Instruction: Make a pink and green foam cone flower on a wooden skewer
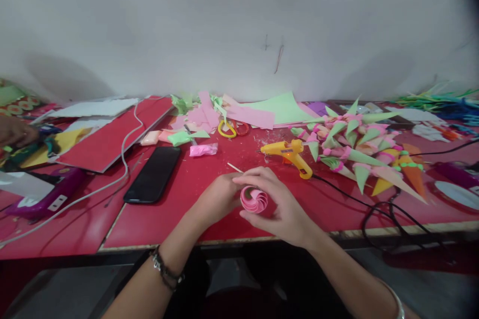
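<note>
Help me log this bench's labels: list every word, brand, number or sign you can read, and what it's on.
No text can be read.
Glue gun: dark label on its side, too small and blurred to read.
Purple box at left: white patch with dark marks, too blurred to make out.
Pink roll: no text visible.

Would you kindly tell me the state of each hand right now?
Left hand: curled beside the rolled pink paper, partly hidden; its grip cannot be told.
Right hand: closed around the rolled pink paper, holding it.
</note>
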Action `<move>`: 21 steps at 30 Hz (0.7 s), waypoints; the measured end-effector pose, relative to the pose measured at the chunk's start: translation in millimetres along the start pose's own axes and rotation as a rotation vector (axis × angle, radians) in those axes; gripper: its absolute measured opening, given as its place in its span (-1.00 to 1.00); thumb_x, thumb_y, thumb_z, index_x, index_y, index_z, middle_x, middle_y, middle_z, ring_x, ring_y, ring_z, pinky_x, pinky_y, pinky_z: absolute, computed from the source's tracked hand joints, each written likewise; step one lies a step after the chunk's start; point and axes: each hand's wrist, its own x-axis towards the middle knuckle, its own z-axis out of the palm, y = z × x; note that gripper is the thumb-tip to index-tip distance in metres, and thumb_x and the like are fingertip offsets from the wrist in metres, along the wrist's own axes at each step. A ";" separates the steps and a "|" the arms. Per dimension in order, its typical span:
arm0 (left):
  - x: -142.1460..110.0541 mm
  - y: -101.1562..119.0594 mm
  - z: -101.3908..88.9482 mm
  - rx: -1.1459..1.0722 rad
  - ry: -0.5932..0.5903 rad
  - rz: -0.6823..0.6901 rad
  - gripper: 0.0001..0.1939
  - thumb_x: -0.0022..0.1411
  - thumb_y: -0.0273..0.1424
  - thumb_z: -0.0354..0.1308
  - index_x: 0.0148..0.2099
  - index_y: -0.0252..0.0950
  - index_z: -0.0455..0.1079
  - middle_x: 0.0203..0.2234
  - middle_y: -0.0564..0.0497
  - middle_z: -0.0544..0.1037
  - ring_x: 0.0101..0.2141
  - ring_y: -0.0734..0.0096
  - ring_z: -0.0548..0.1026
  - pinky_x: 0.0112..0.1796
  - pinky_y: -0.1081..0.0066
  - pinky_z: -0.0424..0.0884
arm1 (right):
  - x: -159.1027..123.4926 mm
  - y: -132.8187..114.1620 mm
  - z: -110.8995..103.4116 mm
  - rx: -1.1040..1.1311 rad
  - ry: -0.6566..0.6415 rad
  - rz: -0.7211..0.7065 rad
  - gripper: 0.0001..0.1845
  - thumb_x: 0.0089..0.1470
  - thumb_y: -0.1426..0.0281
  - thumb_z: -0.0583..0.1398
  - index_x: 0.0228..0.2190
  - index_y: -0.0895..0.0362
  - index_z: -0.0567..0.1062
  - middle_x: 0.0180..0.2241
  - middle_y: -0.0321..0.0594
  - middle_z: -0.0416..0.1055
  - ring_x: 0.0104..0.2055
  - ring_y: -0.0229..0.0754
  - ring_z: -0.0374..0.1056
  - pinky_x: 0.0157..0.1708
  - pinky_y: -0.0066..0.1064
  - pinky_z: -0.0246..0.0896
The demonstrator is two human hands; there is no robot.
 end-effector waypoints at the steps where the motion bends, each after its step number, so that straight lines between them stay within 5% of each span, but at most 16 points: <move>1: -0.2 0.4 0.0 0.007 0.005 0.001 -0.80 -0.01 -0.66 -0.01 -0.35 -0.36 0.37 -0.42 0.01 0.48 -0.42 0.49 0.41 -0.41 0.53 0.30 | 0.0 0.4 0.1 -0.002 0.004 -0.001 -0.56 -0.07 0.47 0.19 -0.09 0.01 0.31 -0.17 -0.17 0.23 -0.10 -0.14 0.18 -0.10 -0.26 0.14; 7: -0.9 -0.7 0.3 -0.083 -0.014 -0.047 -0.90 0.00 -0.60 0.07 -0.40 -0.36 0.37 -0.45 0.04 0.47 -0.43 0.48 0.42 -0.43 0.55 0.30 | 1.0 2.1 -0.5 -0.004 0.011 -0.020 -0.65 -0.08 0.51 0.19 -0.20 -0.01 0.39 -0.20 -0.20 0.22 -0.11 -0.13 0.19 -0.10 -0.24 0.13; 13: -1.9 -4.7 0.2 -0.053 0.001 0.034 -0.90 0.09 -0.48 0.07 -0.44 -0.37 0.37 -0.47 0.00 0.49 -0.47 0.50 0.40 -0.43 0.54 0.28 | 1.8 1.4 0.9 -0.001 0.044 0.004 -0.57 -0.08 0.43 0.21 -0.11 0.01 0.32 -0.19 -0.19 0.27 -0.09 -0.12 0.19 -0.07 -0.21 0.12; 21: -2.9 -6.7 0.9 -0.108 -0.019 0.034 -0.81 0.13 -0.38 0.05 -0.43 -0.37 0.40 -0.53 0.01 0.48 -0.52 0.54 0.37 -0.45 0.56 0.25 | 2.7 8.3 5.2 0.074 0.169 0.102 -0.85 -0.01 0.36 0.15 -0.32 0.00 0.46 -0.25 -0.24 0.35 -0.12 -0.14 0.26 -0.10 -0.27 0.17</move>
